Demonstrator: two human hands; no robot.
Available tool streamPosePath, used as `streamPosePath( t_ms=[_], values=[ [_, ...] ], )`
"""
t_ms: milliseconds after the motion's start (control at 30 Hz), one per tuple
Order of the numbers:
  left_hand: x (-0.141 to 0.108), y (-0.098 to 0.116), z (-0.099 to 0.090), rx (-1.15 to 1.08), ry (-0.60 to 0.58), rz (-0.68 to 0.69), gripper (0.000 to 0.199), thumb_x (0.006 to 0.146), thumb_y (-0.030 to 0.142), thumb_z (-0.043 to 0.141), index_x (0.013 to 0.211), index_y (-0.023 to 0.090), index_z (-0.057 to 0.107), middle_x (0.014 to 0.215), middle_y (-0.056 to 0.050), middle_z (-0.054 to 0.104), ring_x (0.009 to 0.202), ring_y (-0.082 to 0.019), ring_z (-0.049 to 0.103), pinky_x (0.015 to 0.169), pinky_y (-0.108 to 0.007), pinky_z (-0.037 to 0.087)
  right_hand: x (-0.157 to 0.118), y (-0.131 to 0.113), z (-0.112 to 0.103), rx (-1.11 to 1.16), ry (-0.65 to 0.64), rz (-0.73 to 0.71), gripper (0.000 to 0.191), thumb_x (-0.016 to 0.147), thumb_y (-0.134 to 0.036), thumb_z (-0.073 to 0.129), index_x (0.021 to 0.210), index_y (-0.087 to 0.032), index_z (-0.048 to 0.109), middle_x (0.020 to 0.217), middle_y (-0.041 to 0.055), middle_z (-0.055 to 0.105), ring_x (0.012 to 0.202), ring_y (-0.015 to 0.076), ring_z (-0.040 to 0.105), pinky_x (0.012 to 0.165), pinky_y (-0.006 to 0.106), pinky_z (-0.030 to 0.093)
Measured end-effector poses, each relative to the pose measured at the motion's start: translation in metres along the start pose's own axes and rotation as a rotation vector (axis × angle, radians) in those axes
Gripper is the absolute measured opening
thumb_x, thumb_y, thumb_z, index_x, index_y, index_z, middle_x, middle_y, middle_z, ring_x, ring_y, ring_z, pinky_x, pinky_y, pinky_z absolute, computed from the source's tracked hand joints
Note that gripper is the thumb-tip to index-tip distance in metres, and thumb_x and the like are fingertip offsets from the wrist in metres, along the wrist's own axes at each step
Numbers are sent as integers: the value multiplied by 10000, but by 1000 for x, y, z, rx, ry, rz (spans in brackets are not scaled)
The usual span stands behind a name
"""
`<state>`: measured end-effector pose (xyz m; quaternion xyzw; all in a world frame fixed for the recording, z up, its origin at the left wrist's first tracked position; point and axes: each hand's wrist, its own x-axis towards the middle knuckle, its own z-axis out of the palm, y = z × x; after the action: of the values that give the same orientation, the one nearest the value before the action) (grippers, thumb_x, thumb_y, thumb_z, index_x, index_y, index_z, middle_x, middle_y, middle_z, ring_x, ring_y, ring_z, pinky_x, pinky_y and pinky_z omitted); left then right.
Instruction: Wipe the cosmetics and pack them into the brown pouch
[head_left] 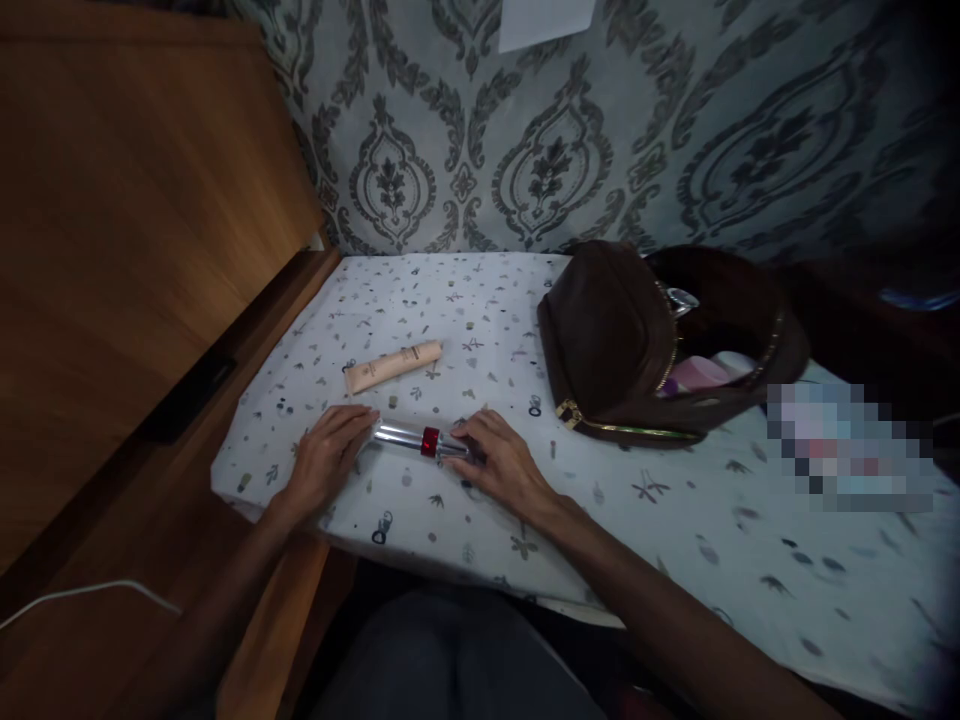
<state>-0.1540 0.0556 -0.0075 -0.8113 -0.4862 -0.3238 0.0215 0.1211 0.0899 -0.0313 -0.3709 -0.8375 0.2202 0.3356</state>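
Note:
A shiny silver cylinder with a red band [401,436] lies sideways between my two hands, low over the patterned white cloth [495,330]. My left hand [326,455] has its fingers closed at the cylinder's left end. At the other end, past the red band, my right hand [504,460] grips it with thumb and fingers. The fingers partly cover both ends, and the cylinder's exact kind cannot be made out. Just beyond my hands, a beige squeeze tube [394,367] rests on the cloth at a slant.
To the right stands an open brown bag [611,330] with a gold zip and pink and white items inside. A blurred-out flat item [851,450] lies farther right. Wooden furniture [135,200] borders the left side, with a white cable [97,587] below. Patterned wall covering [465,130] rises behind.

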Motion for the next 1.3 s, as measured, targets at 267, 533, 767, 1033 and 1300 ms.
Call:
streamPosePath(
  t_ms=[267,533,767,1033,1300],
  values=[
    [-9,2,3,7,82,8,276,955,162,540,1197,229,652,1118,-77,705,1075,-205,629,899,-381,563,2,-4,-4,-14,-47,15,223,943,-380,542,986,-203,670,831,68,596,837,247,552,771,408,485],
    [1,64,35,164,-9,121,307,966,136,462,1210,166,645,1154,-94,713,1096,-228,618,809,-344,595,0,0,1,-22,-21,-85,148,890,-338,629,941,-202,652,846,64,614,842,243,557,782,396,483],
    [5,81,35,198,-146,106,341,980,134,421,1249,188,624,1240,-73,688,1161,-221,602,855,-351,589,-1,0,1,-27,-12,-113,107,884,-305,642,905,-203,615,833,50,588,822,232,548,744,374,489],
    [-23,26,-2,129,23,-43,299,959,120,496,1211,194,638,1144,-90,703,1099,-206,620,873,-360,583,-3,2,1,-8,-34,-122,223,880,-399,659,973,-199,621,881,68,614,850,241,567,802,404,490],
    [-29,21,-8,157,64,-28,281,945,108,519,1190,179,636,1126,-90,706,1082,-209,623,896,-355,571,-1,-6,-4,-29,-130,-36,253,952,-404,532,998,-193,664,872,79,606,858,244,572,757,393,493]
  ],
)
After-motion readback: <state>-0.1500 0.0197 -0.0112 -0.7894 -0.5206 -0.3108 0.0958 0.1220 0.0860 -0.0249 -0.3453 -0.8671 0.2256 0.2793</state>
